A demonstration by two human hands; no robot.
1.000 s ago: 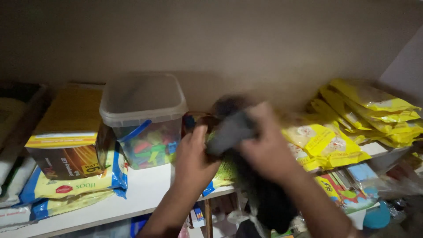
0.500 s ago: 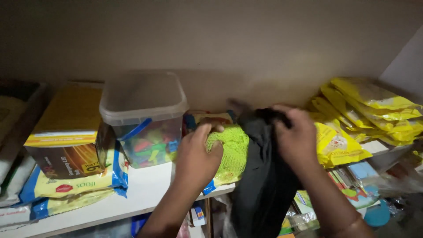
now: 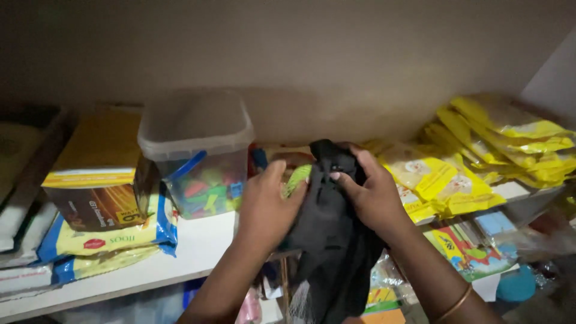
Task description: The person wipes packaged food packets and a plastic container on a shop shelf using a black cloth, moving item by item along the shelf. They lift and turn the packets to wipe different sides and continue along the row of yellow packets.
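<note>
Scene dim overall; upper frame and left edge in deep shadow. Light falls mainly on the yellow packets [image 3: 480, 162] at right. Soft focus, slight blur throughout; no glare.

Both forearms are bare, with no sleeves visible. The right hand [image 3: 375, 195] has a thin, gold-coloured metal bangle [image 3: 454, 304] (near its wrist); the left hand [image 3: 264, 210] wears nothing.
</note>
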